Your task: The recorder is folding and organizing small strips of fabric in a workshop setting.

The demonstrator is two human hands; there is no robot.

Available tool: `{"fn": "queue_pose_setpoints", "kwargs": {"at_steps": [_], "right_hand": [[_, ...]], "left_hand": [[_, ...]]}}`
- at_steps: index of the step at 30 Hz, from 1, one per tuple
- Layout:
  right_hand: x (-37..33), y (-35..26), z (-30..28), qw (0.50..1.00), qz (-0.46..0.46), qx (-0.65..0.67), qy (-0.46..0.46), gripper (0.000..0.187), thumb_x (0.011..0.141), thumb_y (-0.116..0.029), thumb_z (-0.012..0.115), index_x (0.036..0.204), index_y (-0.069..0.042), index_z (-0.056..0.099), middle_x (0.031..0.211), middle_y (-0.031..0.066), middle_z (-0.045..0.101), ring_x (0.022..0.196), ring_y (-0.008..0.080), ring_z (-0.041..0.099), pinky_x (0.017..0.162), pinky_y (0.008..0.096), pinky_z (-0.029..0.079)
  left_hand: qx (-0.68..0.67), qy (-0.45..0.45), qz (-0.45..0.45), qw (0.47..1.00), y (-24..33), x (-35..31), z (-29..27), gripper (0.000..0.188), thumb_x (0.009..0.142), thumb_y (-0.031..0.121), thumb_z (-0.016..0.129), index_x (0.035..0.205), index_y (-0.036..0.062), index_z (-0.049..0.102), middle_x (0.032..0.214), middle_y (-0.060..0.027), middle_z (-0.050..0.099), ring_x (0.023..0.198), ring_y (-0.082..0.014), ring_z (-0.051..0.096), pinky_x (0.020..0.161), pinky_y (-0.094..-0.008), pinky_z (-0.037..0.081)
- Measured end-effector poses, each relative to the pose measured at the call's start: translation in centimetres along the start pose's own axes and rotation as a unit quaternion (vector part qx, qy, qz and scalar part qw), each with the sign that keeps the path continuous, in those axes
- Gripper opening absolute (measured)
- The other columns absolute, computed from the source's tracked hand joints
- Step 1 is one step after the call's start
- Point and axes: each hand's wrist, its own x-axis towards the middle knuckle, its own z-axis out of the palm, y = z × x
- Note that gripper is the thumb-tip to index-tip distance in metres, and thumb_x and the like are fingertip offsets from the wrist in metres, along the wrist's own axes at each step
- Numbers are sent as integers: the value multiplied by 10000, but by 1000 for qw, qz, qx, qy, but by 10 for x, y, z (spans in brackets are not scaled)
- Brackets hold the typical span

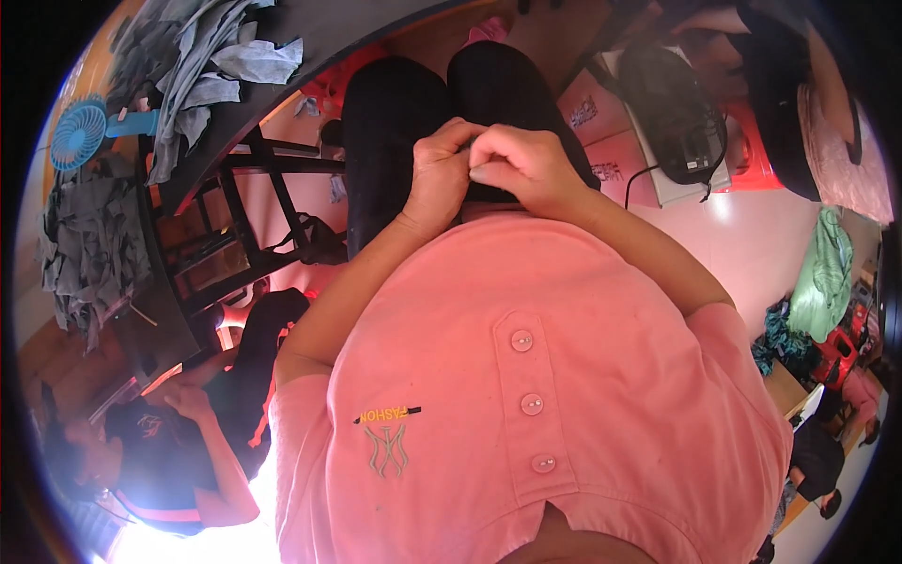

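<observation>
Above my lap, against dark trousers (395, 113), my two hands meet with their fingertips together. My left hand (440, 179) is closed, its thumb and fingers bent in toward the other hand. Curled into a pinch, my right hand (534, 169) presses up against the left one. Whatever lies between the fingers, if anything, is hidden by them. The pink buttoned shirt (442, 320) I wear fills the middle of the picture, just below my hands.
On the left a dark table (324, 38) bears heaps of grey cloth strips (94, 235) and a blue handheld fan (80, 132). Black stool frames (240, 202) stand below. To the right, a black bag (672, 113) rests on boxes (615, 160). Green cloth (822, 273) and several people are nearby.
</observation>
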Motion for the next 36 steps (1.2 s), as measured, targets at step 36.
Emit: {"fn": "queue_pose_setpoints", "kwargs": {"at_steps": [36], "right_hand": [[2, 12, -9, 954, 183, 222, 83, 227, 889, -265, 629, 874, -40, 647, 715, 32, 615, 596, 116, 587, 528, 259, 435]], "left_hand": [[-71, 79, -39, 994, 11, 3, -5, 178, 771, -68, 491, 859, -13, 635, 796, 8, 595, 648, -43, 458, 568, -183, 363]]}}
